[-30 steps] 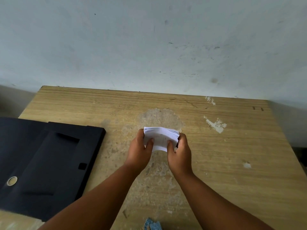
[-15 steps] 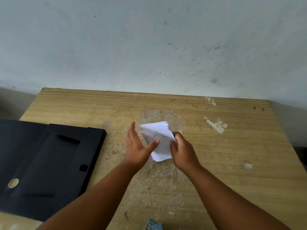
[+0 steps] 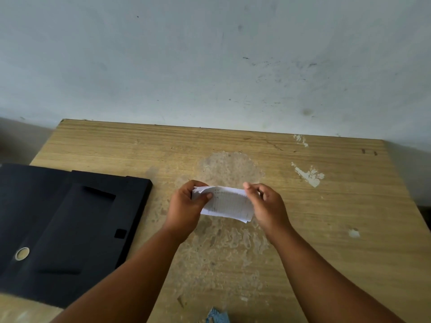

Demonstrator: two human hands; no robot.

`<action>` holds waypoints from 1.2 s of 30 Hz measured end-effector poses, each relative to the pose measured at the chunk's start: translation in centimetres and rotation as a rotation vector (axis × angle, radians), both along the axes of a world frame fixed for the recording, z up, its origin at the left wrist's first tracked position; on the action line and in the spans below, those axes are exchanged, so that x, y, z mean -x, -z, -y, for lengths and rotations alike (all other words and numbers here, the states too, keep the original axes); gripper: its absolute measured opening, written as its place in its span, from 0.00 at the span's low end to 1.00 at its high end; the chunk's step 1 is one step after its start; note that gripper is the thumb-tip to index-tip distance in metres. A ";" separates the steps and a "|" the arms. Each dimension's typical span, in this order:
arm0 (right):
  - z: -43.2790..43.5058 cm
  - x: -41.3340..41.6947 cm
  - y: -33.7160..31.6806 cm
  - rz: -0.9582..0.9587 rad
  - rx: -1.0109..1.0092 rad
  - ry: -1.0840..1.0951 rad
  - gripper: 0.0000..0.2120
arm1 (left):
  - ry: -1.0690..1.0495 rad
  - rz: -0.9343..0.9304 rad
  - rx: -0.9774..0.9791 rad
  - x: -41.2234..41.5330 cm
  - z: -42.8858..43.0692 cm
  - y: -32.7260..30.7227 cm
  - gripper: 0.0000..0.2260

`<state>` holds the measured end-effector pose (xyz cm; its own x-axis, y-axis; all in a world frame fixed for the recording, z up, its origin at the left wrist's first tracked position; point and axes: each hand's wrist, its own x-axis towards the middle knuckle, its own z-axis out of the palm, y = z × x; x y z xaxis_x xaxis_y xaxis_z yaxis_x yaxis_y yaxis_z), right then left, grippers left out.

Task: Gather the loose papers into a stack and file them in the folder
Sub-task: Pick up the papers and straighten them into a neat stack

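Observation:
A small stack of white papers (image 3: 227, 203) with faint printed lines is held above the middle of the wooden table (image 3: 326, 229). My left hand (image 3: 186, 206) grips its left end, thumb on top. My right hand (image 3: 268, 206) pinches its right end with thumb and fingers. The stack lies roughly level, long side left to right. A black folder (image 3: 70, 229) lies open and flat on the table's left side, well apart from both hands.
A pale wall (image 3: 210, 66) rises right behind the table's far edge. A worn, flaky patch marks the table's middle under the hands. A scrap of blue material (image 3: 217, 317) shows at the near edge. The folder has a metal ring hole (image 3: 22, 253).
The stack has been turned from tilted to lying wide between both hands. My left hand, open half a second ago, has closed on its left end; my right hand shifted right.

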<state>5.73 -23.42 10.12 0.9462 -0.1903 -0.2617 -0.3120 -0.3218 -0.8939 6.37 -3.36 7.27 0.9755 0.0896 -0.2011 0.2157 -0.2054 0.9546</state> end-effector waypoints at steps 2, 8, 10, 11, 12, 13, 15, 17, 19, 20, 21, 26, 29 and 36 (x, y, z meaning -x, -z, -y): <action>-0.7 0.6 0.7 -0.048 -0.101 0.115 0.17 | -0.037 0.019 0.009 0.3 0.7 0.3 0.09; -4.1 1.5 2.3 0.010 -0.184 0.386 0.17 | -0.147 0.040 0.037 1.0 2.4 0.9 0.06; -4.5 1.4 2.3 0.040 -0.178 0.441 0.14 | -0.162 0.050 0.071 1.4 2.8 1.0 0.06; -4.7 1.3 2.2 0.049 -0.166 0.447 0.13 | -0.164 0.053 0.101 1.6 2.9 1.3 0.05; -4.7 1.3 2.5 0.055 -0.150 0.442 0.12 | -0.163 0.050 0.142 1.7 3.0 1.6 0.05; -4.7 1.3 2.7 0.055 -0.134 0.445 0.12 | -0.166 0.046 0.189 1.8 3.0 1.9 0.06; -4.6 1.2 3.3 0.045 -0.110 0.470 0.12 | -0.201 0.034 0.249 1.8 3.0 2.3 0.13; -4.4 1.2 4.0 0.043 -0.090 0.481 0.12 | -0.239 0.004 0.228 1.7 3.1 2.6 0.19; -4.2 1.4 4.4 0.052 -0.075 0.476 0.12 | -0.255 -0.010 0.211 1.5 3.2 2.7 0.18; -4.1 1.4 4.6 0.059 -0.071 0.473 0.12 | -0.262 -0.013 0.214 1.4 3.2 2.8 0.17; -4.0 1.5 4.6 0.060 -0.073 0.474 0.12 | -0.272 -0.021 0.216 1.3 3.3 2.8 0.15; -3.6 1.2 4.7 0.059 -0.080 0.454 0.13 | -0.273 -0.067 0.224 1.1 3.5 2.6 0.13; -3.5 1.1 4.5 0.060 -0.080 0.427 0.12 | -0.245 -0.070 0.237 1.1 3.4 2.2 0.14; -2.5 1.5 4.6 0.105 -0.182 0.248 0.24 | -0.082 -0.020 0.298 1.2 2.4 1.8 0.18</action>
<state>4.21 -20.89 5.50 0.9006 -0.3774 -0.2158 -0.2637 -0.0796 -0.9613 5.21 -5.80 5.46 0.9631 0.1020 -0.2492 0.2391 0.1019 0.9656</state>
